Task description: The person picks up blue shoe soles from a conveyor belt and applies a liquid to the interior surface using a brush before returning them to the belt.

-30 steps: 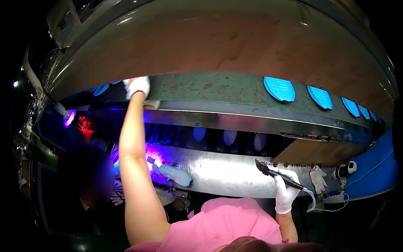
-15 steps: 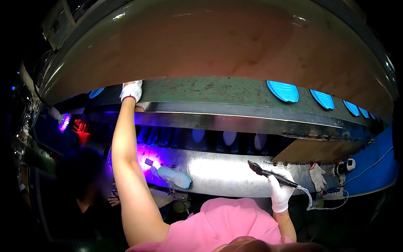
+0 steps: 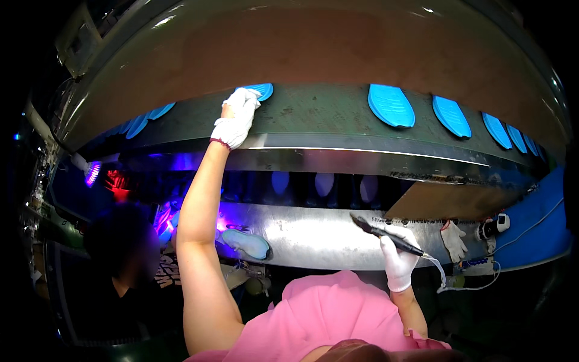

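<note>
On the green conveyor belt [image 3: 313, 123], my left hand [image 3: 237, 117], in a white knit glove, has its fingers closed at the near edge of a bright blue shoe sole [image 3: 264, 90]. The hood covers that sole's far end. My right hand [image 3: 400, 256], also gloved, grips a black-handled brush [image 3: 395, 240] over the metal bench. The brush's dark tip points up and left, and a clear tube trails from its back end. Several more blue soles lie along the belt, among them a large sole [image 3: 392, 105] right of my left hand.
A brown hood [image 3: 301, 48] hangs low over the belt. On the metal bench [image 3: 301, 232] are a pale blue shoe [image 3: 246, 243], a loose white glove [image 3: 453, 241] and a white-and-black device [image 3: 496, 226]. A purple lamp [image 3: 92, 174] glows at left, near another person [image 3: 126, 253].
My left hand has moved right along the belt, and a blue sole now shows at its fingers. The soles at right have shifted a little left. My right hand still holds the brush.
</note>
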A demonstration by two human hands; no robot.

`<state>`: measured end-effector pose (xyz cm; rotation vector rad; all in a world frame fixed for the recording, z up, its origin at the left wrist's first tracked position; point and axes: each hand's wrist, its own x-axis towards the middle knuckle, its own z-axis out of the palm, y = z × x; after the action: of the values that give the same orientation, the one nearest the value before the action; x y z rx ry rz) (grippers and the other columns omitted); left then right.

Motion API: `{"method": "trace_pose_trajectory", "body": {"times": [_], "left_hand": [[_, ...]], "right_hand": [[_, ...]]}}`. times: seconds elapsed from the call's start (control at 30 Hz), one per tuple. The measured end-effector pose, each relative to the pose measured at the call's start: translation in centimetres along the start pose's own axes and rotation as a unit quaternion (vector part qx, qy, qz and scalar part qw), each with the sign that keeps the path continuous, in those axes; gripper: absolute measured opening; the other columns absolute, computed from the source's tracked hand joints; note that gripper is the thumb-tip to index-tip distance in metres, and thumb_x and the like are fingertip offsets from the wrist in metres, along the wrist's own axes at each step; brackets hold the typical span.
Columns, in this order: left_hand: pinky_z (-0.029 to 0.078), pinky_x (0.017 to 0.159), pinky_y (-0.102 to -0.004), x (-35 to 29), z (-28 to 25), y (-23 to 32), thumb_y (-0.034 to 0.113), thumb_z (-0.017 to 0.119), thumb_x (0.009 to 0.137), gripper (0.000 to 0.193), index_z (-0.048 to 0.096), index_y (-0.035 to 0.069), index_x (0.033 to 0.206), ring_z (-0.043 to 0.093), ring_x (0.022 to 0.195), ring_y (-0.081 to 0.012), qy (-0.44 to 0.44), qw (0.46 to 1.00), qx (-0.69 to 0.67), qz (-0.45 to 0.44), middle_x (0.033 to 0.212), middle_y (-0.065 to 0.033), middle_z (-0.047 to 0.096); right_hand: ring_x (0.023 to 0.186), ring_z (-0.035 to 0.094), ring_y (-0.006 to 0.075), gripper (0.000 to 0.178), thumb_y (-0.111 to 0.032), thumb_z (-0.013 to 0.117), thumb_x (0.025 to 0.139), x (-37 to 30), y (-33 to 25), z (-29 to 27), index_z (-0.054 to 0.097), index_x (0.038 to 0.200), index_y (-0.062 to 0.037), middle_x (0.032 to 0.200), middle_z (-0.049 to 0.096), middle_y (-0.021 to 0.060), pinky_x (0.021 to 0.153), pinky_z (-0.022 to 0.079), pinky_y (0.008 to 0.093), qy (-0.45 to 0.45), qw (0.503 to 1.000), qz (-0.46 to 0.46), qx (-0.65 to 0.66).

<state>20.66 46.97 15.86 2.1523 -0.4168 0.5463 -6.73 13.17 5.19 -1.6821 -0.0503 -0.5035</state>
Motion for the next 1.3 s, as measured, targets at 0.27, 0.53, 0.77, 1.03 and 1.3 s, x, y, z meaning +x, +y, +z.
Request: {"method": "trace_pose_trajectory", "body": {"times": [0.27, 0.53, 0.77, 1.03, 1.3], "left_hand": [[0.044, 0.101, -0.0418, -12.5, 0.7, 6.3, 0.026, 0.053, 0.095, 0.043, 0.054, 0.003, 0.131, 0.046, 0.123, -0.0293, 0.215, 0.904, -0.36, -0.082, 0.138, -0.0152, 0.044], [0.048, 0.095, -0.0589, -16.1, 3.7, 10.4, 0.079, 0.044, 0.083, 0.104, 0.032, -0.005, 0.144, 0.045, 0.129, -0.0412, -0.166, 0.372, -0.896, -0.177, 0.145, -0.0305, 0.036], [0.053, 0.088, -0.0505, -18.3, 9.2, 13.2, 0.082, 0.047, 0.081, 0.103, 0.042, -0.006, 0.133, 0.061, 0.088, -0.0363, -0.019, 0.491, -0.827, -0.274, 0.119, -0.0274, 0.053], [0.055, 0.083, -0.0492, -21.0, 12.5, 14.3, 0.087, 0.036, 0.08, 0.103, 0.043, 0.004, 0.14, 0.064, 0.099, -0.037, 0.03, 0.587, -0.774, -0.236, 0.116, -0.0247, 0.061], [0.047, 0.102, -0.0491, -23.7, 14.4, 15.4, 0.064, 0.056, 0.085, 0.084, 0.042, 0.005, 0.143, 0.057, 0.119, -0.0347, 0.044, 0.452, -0.831, -0.32, 0.134, -0.0177, 0.056]], "right_hand": [[0.066, 0.062, 0.0094, 0.02, 0.0, 0.066, 0.089, 3.7, 1.3, -2.3, 0.061, 0.108, 0.0018, 0.089, 0.067, 0.0088, 0.057, 0.052, 0.0213, 0.114, 0.967, 0.113, 0.197], [0.054, 0.049, 0.0068, 0.016, -0.006, 0.066, 0.09, 4.0, 0.6, -2.8, 0.061, 0.103, -0.0003, 0.07, 0.054, 0.001, 0.048, 0.043, 0.0222, 0.106, 0.936, 0.16, 0.295], [0.054, 0.05, 0.0055, 0.018, -0.007, 0.072, 0.084, 7.1, -4.4, 0.4, 0.064, 0.1, -0.0004, 0.07, 0.058, 0.0009, 0.051, 0.042, 0.0219, -0.039, 0.97, 0.124, 0.205], [0.074, 0.067, 0.029, 0.023, -0.008, 0.072, 0.074, 5.3, -6.9, 3.9, 0.066, 0.096, -0.0079, 0.087, 0.068, 0.0124, 0.066, 0.054, 0.0353, -0.178, 0.879, -0.395, -0.201], [0.075, 0.069, 0.0227, 0.022, -0.002, 0.073, 0.077, 6.2, -7.1, 3.5, 0.067, 0.098, -0.0071, 0.087, 0.068, 0.0097, 0.064, 0.054, 0.0314, -0.08, 0.899, -0.402, -0.156]]}}
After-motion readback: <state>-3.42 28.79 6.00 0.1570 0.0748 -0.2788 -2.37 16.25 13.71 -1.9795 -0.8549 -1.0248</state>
